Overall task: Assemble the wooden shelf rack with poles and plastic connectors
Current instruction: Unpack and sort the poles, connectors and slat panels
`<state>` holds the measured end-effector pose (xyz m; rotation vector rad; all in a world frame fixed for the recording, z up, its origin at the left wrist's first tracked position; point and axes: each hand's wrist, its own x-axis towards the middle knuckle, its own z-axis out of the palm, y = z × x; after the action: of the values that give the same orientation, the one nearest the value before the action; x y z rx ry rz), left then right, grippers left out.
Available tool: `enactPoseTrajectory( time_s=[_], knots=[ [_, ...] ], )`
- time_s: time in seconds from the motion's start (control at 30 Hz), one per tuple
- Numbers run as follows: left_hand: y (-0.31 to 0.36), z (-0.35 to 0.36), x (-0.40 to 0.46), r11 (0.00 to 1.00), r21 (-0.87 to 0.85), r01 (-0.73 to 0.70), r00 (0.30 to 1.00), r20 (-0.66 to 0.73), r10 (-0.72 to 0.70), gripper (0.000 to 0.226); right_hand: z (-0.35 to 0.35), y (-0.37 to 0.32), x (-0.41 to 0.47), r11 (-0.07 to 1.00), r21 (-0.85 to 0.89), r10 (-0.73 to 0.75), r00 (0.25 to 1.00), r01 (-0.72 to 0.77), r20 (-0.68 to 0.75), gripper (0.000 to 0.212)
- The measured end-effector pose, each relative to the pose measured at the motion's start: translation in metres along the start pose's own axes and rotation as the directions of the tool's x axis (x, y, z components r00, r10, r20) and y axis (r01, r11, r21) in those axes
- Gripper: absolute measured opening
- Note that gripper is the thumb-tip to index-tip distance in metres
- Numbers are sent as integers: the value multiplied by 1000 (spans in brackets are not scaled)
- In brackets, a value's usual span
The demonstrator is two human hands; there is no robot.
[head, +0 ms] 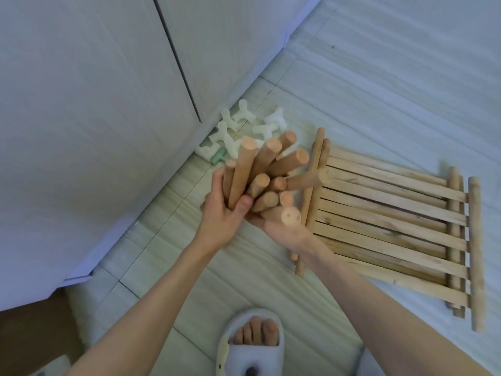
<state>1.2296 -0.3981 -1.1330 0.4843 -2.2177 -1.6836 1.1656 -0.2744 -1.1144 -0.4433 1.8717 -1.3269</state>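
A bundle of several round wooden poles (pixel 267 169) stands nearly upright above the floor, fanning out at the top. My left hand (pixel 223 213) grips the bundle from the left, thumb across the front. My right hand (pixel 282 229) cups it from the right and below, with one pole end lying on its palm. Slatted wooden shelf panels (pixel 387 221) lie stacked flat on the floor to the right. Several white plastic connectors (pixel 244 126) and one green one (pixel 219 156) lie scattered behind the poles, by the wall.
A white cabinet or wall panel (pixel 108 131) runs along the left and meets the tiled floor (pixel 189 267). My foot in a white slipper (pixel 252 343) is at the bottom centre. A brown surface (pixel 35 332) shows at the lower left.
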Motion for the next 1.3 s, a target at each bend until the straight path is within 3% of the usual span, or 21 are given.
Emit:
enactPoseTrajectory(
  time_s=[0.07,0.13,0.3,0.47,0.67,1.0,1.17,1.3],
  knots=[
    [4,1,10,1000,8,30,999,20,-31,55,-2,-7,9,998,55,-4,1000,5,-14,28],
    [9,2,21,998,-7,59,998,25,-59,45,-5,-13,15,984,176,25,1000,-23,-6,29],
    [15,-9,35,992,1,123,992,5,-123,37,-10,-14,19,858,485,89,980,-167,180,38],
    [-1,-23,29,958,33,284,955,80,-286,51,9,-1,13,746,595,183,951,-300,249,35],
    [-29,-48,9,843,160,513,823,188,-536,45,51,21,6,543,677,343,867,-497,361,39],
    [-64,-80,-8,686,-27,727,682,153,-716,32,90,33,19,342,742,506,779,-576,371,37],
    [-72,-86,-2,645,-78,760,646,187,-740,29,92,35,19,322,758,564,758,-568,328,33],
    [-76,-89,-2,685,-33,727,676,209,-707,43,92,35,18,449,706,618,761,-547,197,28]
  ],
)
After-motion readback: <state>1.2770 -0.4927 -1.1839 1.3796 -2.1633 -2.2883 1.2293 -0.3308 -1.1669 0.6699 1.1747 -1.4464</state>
